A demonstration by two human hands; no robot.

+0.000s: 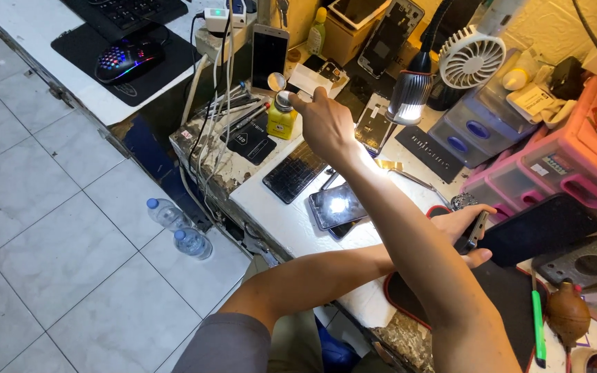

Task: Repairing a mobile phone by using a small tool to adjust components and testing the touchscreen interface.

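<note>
The right hand (326, 124) reaches far across the surface (279, 215) to a small yellow bottle (282, 120). The thumb and one finger touch its metal top, and the other fingers are half curled. I cannot tell if they really pinch the top or only rest on it.

The bottle stands upright near the far edge, just beside a bundle of tools and white cables (224, 103) and in front of an upright phone (269, 56). It looks like thin plastic with a shiny dish-shaped cap, so it is probably light and easy to tip over. I think it is safer to take it around the body than by the smooth cap, which may slip or sink under pressure.

The left hand (465, 233) crosses under the right arm. Its fingers are closed on the edge of a dark phone (540, 228), which sticks out over a black mat (498, 290). The phone is flat, stiff and glossy. The glass is likely fragile and slippery, so a grip on the two long edges seems best.

Between the hands, another phone (336, 205) lies flat and reflects the lamp (409, 93). A cracked screen panel (295, 171) lies near it. A white fan (471, 56) and pink plastic drawers (567, 166) stand at the back.
</note>
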